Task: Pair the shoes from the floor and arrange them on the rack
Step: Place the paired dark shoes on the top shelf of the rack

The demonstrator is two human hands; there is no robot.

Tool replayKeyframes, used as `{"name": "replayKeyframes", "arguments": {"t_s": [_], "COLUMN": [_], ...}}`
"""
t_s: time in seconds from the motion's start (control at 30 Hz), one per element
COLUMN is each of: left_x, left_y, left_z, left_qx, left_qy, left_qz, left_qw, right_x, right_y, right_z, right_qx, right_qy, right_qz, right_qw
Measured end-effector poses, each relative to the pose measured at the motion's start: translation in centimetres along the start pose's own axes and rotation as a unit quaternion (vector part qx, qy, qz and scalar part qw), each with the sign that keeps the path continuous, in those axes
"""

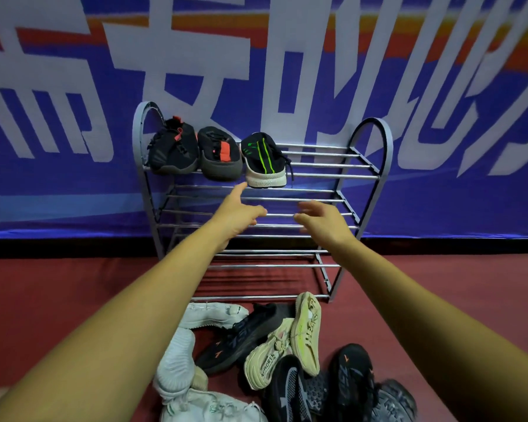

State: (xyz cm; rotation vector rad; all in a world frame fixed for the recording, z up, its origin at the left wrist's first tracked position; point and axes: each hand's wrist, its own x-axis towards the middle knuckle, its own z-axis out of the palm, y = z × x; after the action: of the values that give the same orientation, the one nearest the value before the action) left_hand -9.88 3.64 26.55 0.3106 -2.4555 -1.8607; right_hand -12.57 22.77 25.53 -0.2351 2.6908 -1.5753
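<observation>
Head view shows our left hand (238, 214) and right hand (320, 220) open and empty below the black, green-striped knit shoe (264, 159) on the grey metal rack's (378, 178) top shelf, so we should seat its mate from the floor heap (269, 354) squarely beside it.

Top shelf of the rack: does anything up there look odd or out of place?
Slightly. The green-striped shoe sits alone beside the two black-and-red shoes, with no mate next to it, and its dark lace hangs down past the front bar of the top shelf.
</observation>
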Motion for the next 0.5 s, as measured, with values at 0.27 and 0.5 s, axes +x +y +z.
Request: {"name": "replayKeyframes", "arguments": {"t_s": [0.27, 0.5], "left_x": [-3.1, -6.6], "left_y": [-1.5, -3.7], "left_z": [2.1, 5.8], "left_qx": [0.146, 0.281], "left_qy": [-0.061, -0.13], "left_qz": [0.024, 0.044], "left_qw": [0.987, 0.95], "right_x": [-3.1, -6.0], "right_y": [0.4, 5.9], "right_z": [-4.4, -5.4], "right_qx": [-0.122, -0.071], "right_qy": [-0.037, -0.043], "right_qz": [0.032, 0.068], "right_qw": [0.991, 0.994]}}
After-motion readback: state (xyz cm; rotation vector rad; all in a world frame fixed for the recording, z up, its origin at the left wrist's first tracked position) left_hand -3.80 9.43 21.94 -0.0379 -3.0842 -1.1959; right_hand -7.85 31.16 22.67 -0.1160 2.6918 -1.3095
